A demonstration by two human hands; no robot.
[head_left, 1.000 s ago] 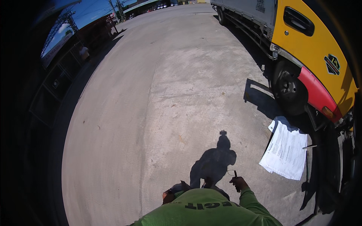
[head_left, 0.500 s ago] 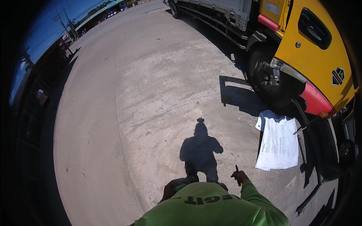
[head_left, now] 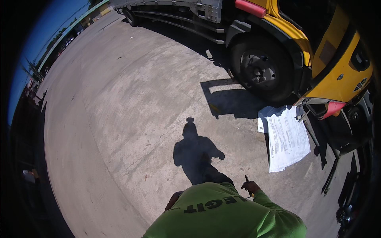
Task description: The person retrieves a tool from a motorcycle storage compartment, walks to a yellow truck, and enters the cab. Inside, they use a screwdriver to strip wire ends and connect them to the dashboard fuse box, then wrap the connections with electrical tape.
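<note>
My right hand (head_left: 251,186) is low in the picture, at the right side of my green shirt, its fingers closed round a slim dark hand tool (head_left: 246,178). The tool's tip points up and away from me, and a bit of yellow shows below my fist. Its exact kind is too small to make out. On the other side of the shirt only a dark sliver of my left hand or forearm (head_left: 173,200) shows; its fingers are hidden behind my body. Ahead to the right, white printed sheets (head_left: 289,139) lie on the ground by the truck.
A yellow truck cab (head_left: 333,87) with its door swung out stands at the right, its front wheel (head_left: 262,69) beyond the sheets. The grey cargo body (head_left: 206,8) stretches to the far left. My shadow (head_left: 194,152) falls on the concrete ground (head_left: 119,99).
My view has turned right and come closer to the truck, so its front wheel and open doorway show more. The right hand keeps its hold on the tool.
</note>
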